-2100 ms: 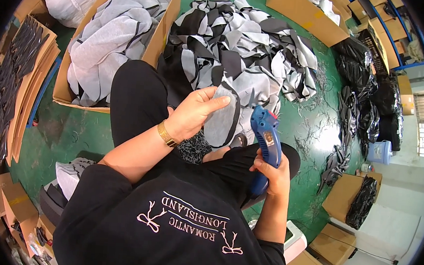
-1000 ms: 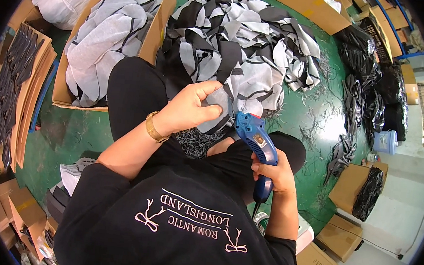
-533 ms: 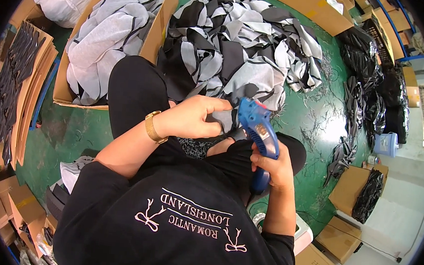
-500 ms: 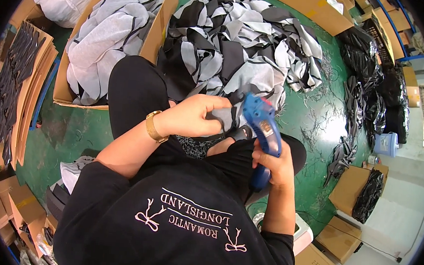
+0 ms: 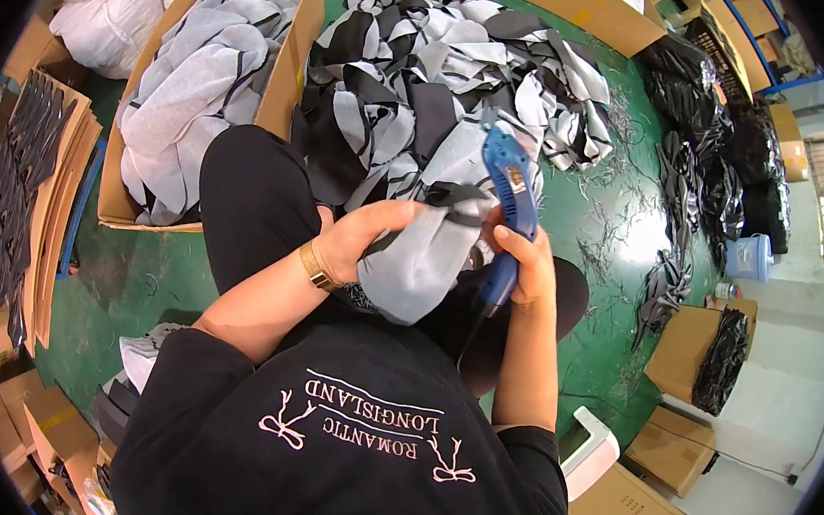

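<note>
My left hand (image 5: 360,237) has its thumb on a light grey fabric piece with black edging (image 5: 413,267), which hangs over my lap and spreads toward my right hand. My right hand (image 5: 530,260) is wrapped around the lower handle of corded blue electric scissors (image 5: 513,178). The head of the tool points away from me, over the large heap of grey and black fabric (image 5: 446,67) on the floor. Beside the tool, my right fingers meet the edge of the fabric piece; how firmly they grip it is hidden.
At the far left a cardboard box (image 5: 285,83) holds more grey fabric. White sacks (image 5: 110,30) lie behind it. Thin scraps litter the green floor (image 5: 583,237). Black plastic bags (image 5: 681,95) and a light blue bucket (image 5: 749,257) line the right; a white stool (image 5: 593,451) stands near my right elbow.
The fabric piece now lies spread between my hands, with more of its grey face showing. The electric scissors have tipped more upright, and my left hand has opened from a pinch and shifted slightly.
</note>
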A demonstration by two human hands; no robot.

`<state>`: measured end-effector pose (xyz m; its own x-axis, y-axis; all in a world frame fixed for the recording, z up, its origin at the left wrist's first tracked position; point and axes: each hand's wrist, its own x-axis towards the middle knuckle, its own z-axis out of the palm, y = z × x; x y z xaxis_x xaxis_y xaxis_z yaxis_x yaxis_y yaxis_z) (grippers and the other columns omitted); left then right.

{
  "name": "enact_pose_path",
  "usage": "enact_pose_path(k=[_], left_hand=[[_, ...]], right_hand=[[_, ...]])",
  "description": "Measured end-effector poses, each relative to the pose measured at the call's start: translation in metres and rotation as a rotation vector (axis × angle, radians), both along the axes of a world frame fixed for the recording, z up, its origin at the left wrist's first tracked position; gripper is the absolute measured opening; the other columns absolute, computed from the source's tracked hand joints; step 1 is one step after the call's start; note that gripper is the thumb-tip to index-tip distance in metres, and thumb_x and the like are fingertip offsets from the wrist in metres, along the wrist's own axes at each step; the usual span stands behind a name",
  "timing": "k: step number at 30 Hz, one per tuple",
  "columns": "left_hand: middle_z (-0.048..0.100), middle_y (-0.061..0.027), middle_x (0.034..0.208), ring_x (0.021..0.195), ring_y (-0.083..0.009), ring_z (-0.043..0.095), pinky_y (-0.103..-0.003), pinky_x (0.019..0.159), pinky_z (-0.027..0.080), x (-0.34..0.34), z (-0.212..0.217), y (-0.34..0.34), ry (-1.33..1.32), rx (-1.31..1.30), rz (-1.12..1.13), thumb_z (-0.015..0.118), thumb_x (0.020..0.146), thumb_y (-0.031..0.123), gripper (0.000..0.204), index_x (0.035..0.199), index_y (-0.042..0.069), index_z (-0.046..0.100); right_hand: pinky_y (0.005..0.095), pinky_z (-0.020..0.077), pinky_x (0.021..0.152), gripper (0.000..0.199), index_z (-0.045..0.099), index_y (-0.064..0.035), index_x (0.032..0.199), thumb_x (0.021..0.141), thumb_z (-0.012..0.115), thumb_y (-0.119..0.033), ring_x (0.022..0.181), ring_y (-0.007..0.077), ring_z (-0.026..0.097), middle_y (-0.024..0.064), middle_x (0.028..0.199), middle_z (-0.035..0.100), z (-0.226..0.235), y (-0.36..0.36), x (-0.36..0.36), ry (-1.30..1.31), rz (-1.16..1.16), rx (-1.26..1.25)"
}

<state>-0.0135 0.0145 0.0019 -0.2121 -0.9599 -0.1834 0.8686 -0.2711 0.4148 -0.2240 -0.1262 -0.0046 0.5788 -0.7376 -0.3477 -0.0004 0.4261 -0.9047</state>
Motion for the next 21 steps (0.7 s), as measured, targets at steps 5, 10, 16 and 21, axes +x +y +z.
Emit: enact_pose_path(k=[5, 10, 16, 21], left_hand=[[0.057, -0.0008, 0.079, 0.069, -0.0081, 0.05, -0.025, 0.06, 0.039, 0.012, -0.019, -0.002, -0.275, -0.231, -0.136, 0.062, 0.081, 0.024, 0.024, 0.087, 0.001, 0.059], [0.058, -0.0017, 0.076, 0.061, -0.0085, 0.051, -0.026, 0.053, 0.041, 0.049, -0.046, -0.004, -0.374, -0.192, -0.2, 0.061, 0.079, 0.018, 0.017, 0.08, 0.001, 0.059], [0.062, 0.0, 0.09, 0.07, -0.0038, 0.052, -0.018, 0.061, 0.043, 0.022, 0.024, -0.027, -0.943, -0.212, -0.414, 0.06, 0.088, 0.025, 0.03, 0.105, 0.0, 0.062], [0.067, -0.0042, 0.097, 0.085, -0.0087, 0.061, -0.023, 0.078, 0.048, -0.003, 0.021, -0.025, -0.42, -0.045, -0.201, 0.057, 0.093, 0.037, 0.04, 0.105, -0.001, 0.064]], right_hand=[[0.023, 0.044, 0.071, 0.047, 0.057, 0.0005, 0.107, 0.066, 0.073, -0.016, 0.074, 0.0132, 0.055, 0.0029, 0.086, 0.058, -0.007, 0.007, 0.004, -0.091, -0.033, 0.076], [0.0221, 0.0409, 0.067, 0.047, 0.059, -0.0005, 0.103, 0.064, 0.076, -0.021, 0.071, 0.0122, 0.052, 0.0024, 0.083, 0.056, 0.014, 0.0, -0.012, -0.099, -0.039, 0.006], [0.0217, 0.0399, 0.07, 0.042, 0.062, -0.0017, 0.1, 0.066, 0.079, -0.019, 0.074, 0.0095, 0.051, -0.0004, 0.083, 0.058, 0.048, 0.008, 0.006, 0.068, 0.094, -0.116], [0.0234, 0.0414, 0.075, 0.041, 0.062, -0.0017, 0.102, 0.07, 0.079, -0.021, 0.08, 0.0106, 0.054, 0.001, 0.089, 0.061, 0.037, 0.006, 0.009, 0.063, 0.103, -0.166]])
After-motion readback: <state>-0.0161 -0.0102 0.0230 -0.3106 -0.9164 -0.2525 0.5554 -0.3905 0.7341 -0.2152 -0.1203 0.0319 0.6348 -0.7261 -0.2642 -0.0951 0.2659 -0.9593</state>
